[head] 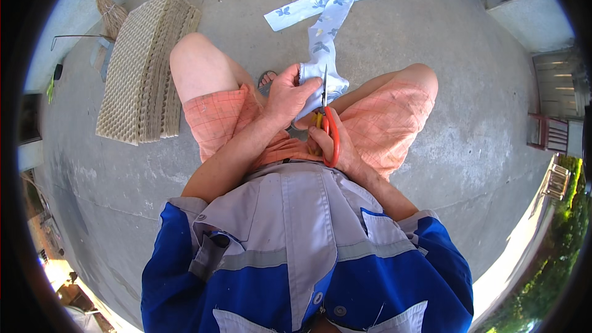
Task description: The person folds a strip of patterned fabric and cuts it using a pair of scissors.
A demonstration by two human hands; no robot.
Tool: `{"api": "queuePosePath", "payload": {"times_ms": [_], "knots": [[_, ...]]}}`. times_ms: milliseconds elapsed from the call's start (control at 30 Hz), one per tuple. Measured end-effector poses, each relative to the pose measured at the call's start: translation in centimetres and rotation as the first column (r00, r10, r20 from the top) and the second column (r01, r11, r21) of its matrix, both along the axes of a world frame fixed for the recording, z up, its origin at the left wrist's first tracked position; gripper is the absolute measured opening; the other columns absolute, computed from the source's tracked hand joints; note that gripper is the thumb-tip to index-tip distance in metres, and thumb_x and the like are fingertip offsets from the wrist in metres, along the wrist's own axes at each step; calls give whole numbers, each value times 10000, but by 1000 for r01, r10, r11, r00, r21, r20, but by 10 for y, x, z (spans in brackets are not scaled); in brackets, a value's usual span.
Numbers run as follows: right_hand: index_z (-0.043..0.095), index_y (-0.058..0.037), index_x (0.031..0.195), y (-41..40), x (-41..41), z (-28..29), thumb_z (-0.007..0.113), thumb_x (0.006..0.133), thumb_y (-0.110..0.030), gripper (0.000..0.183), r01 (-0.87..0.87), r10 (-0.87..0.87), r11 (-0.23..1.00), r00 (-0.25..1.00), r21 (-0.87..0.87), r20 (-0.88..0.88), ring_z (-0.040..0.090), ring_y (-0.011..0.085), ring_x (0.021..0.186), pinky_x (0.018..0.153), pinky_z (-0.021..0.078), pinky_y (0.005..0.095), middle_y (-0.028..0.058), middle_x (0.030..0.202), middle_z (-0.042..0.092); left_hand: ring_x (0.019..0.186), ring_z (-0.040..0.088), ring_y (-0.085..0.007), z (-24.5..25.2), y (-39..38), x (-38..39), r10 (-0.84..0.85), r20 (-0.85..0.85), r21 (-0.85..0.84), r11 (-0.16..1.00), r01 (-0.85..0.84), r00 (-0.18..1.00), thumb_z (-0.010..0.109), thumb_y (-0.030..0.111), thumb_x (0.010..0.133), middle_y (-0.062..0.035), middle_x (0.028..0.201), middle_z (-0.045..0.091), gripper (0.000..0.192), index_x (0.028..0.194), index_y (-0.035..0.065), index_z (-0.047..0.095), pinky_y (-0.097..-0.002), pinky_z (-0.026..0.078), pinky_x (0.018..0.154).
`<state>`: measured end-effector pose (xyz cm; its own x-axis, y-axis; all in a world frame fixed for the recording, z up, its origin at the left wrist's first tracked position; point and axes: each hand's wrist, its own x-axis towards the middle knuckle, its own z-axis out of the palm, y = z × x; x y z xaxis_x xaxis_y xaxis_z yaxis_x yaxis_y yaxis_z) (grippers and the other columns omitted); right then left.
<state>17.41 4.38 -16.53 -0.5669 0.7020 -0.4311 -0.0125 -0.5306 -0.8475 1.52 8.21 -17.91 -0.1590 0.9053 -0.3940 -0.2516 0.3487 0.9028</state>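
Observation:
My left hand (290, 93) pinches the edge of a light blue cloth strip (323, 53) printed with butterflies, between thumb and fingers. Scissors (331, 136) with red and yellow handles sit in my right hand (342, 141), fingers through the loops. Their blades point away from me and lie at the cloth beside my left thumb; whether they are parted is hard to tell. From my hands the strip runs outward, and its far part lies folded across on the concrete floor.
A stack of molded egg trays (134, 74) stands on the floor at the left, beside a straw broom (110, 11). My bent knees flank the cloth, and a sandal (267, 84) shows between them. A wooden chair (556, 181) is far right.

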Motion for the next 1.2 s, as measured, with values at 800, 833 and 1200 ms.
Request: {"api": "queuePosePath", "payload": {"times_ms": [800,833,1200], "knots": [[403,-13,1058,1,-1,-7,530,952,-163,223,15,-16,1000,999,4,49,498,124,580,518,411,266,44,693,506,742,580,-77,6,-6,9,16,-8,-87,996,-17,1000,699,156,831,-25,873,641,270,1047,8,635,-244,484,639],[403,-13,1058,1,0,-7,530,952,-163,223,15,-16,1000,999,3,49,498,124,580,518,411,266,44,693,506,745,580,-77,7,-6,9,17,-13,-87,996,-18,1000,698,156,831,-25,873,641,269,1047,8,636,-243,484,643],[429,5,1112,-3,5,-8,557,931,-147,268,-62,14,954,987,293,163,520,127,743,621,458,282,56,848,521,853,632,-144,7,5,-11,10,401,-195,978,74,916,652,245,900,-59,967,667,285,1086,31,618,-318,513,782]]}}
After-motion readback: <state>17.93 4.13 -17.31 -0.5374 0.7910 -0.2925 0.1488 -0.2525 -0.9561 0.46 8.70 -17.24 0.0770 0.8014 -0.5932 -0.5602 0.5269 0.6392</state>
